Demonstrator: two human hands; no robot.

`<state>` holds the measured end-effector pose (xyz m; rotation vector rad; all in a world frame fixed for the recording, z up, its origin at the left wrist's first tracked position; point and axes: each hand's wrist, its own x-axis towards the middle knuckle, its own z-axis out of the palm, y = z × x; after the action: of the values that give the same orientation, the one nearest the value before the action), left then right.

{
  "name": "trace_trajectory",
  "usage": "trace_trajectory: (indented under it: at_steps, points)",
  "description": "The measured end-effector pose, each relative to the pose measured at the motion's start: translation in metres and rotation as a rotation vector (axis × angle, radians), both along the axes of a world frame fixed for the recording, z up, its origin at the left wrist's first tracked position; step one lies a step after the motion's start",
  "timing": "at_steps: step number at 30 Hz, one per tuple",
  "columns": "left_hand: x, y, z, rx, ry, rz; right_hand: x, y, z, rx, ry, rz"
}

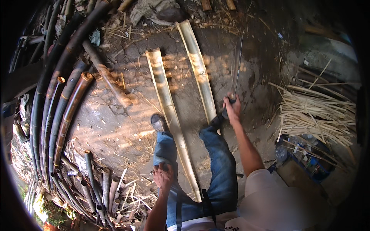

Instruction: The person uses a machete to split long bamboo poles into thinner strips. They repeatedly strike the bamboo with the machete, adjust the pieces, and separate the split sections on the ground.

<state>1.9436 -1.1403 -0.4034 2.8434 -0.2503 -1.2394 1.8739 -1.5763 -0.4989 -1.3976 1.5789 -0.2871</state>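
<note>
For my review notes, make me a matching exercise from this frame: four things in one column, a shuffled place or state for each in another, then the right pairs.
Things
1. Blade
2. Pale strips
3. Left hand
4. Split bamboo

Places or states
A. Hollow side up on the ground
B. Over the left leg
C. Held in the right hand
D. Heaped at the picture's right

Pairs: 1-C, 2-D, 3-B, 4-A
</note>
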Motion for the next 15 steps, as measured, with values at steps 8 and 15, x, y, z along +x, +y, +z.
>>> trace_trajectory:
  at_steps: [8,15]
  points:
    - [0.048,-0.045,0.01,0.089,0.083,0.089,0.041,0.01,0.037,0.106,0.101,-0.133]
    - [0.037,-0.084,0.007,0.128,0.13,0.179,0.082,-0.091,-0.014,0.397,0.235,0.132]
